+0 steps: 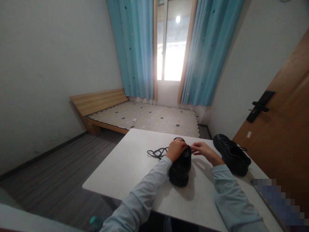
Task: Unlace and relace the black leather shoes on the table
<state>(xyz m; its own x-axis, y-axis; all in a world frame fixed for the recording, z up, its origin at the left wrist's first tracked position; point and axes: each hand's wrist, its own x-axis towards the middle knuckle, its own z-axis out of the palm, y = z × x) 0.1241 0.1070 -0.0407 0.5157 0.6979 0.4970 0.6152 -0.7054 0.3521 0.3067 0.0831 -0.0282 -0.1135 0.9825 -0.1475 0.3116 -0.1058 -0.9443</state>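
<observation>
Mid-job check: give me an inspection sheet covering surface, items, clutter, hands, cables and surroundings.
Surface: white table, flat top.
Job's things: black shoe between the hands, its loose lace trailing left; second black shoe at the table's right side.
Clutter: green-topped item at the lower left, partly cut off.
Hands: left hand on the shoe's upper; right hand at its right side, exact grip unclear.
Cables: nothing seen.
Surroundings: bed with white remote, blue curtains, window, wooden door.

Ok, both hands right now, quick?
Left hand: curled over one black shoe; grip can't be told.
Right hand: fingertips at that shoe's edge; grip unclear.
</observation>
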